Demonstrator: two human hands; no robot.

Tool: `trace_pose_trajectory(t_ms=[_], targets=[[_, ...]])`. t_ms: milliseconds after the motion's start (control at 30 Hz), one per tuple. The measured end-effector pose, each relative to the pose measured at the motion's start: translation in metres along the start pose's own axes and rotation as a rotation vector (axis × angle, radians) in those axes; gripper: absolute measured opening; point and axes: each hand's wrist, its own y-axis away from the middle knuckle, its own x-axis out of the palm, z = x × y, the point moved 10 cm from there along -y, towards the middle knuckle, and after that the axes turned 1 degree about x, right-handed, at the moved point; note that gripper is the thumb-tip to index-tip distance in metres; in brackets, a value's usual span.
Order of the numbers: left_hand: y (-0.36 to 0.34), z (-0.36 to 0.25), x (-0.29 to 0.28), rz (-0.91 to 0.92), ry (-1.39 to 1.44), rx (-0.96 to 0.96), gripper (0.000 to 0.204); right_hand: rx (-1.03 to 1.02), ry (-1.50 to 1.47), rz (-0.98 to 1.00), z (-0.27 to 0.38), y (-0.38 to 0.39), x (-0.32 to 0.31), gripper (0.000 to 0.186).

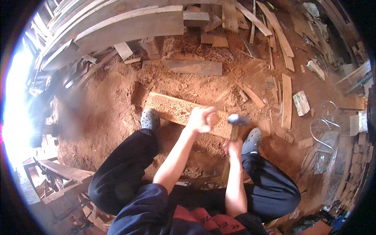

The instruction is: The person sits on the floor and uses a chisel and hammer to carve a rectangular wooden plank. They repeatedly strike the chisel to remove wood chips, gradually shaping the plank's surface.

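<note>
My left hand [199,120] is closed around an upright wooden-handled tool [212,118]. Only the round butt of its handle shows; the working end is hidden below my fist. My right hand [234,145] grips the wooden shaft of a hammer [238,119], its metal head raised just right of my left fist. Beneath both hands a pale wooden board [156,100] lies slantwise on the ground, its face rough and strewn with chips. My left clog [150,118] rests against the board's left end, and my right clog [252,141] is by its right end.
Reddish sawdust and dirt [102,113] cover the ground. A loose plank [196,67] lies beyond the board, and long timbers [133,25] are stacked at the far left. Offcuts [286,101] are scattered on the right, near a metal-framed chair [327,137] at the right.
</note>
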Motion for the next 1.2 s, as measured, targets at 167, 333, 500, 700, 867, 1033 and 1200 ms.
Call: trace_pose_trajectory(t_ms=[167, 333, 500, 700, 867, 1033, 1200], targets=[[-0.043, -0.049, -0.016, -0.108, 0.451, 0.041, 0.027, -0.124, -0.040, -0.037, 0.063, 0.027, -0.012, 0.010], [0.018, 0.038, 0.066, 0.118, 0.246, -0.177, 0.021, -0.273, 0.093, -0.196, 0.100, 0.061, -0.040, 0.016], [0.019, 0.054, 0.069, 0.095, 0.420, -0.290, 0.019, -0.838, -0.099, -0.334, 0.160, 0.123, -0.067, 0.022], [0.011, 0.040, 0.068, 0.043, 0.220, -0.265, 0.016, -0.478, 0.767, -0.256, 0.098, 0.061, -0.015, 0.023], [0.018, 0.057, 0.071, 0.078, 0.189, -0.269, 0.019, -0.570, 0.236, -0.308, 0.143, 0.096, -0.054, 0.011], [0.013, 0.047, 0.071, 0.078, 0.169, -0.267, 0.023, -0.956, -0.236, -0.473, 0.179, 0.142, -0.067, 0.018], [0.016, 0.053, 0.069, 0.173, 0.244, -0.379, 0.024, -0.429, 0.716, -0.324, 0.070, 0.050, -0.019, 0.020]])
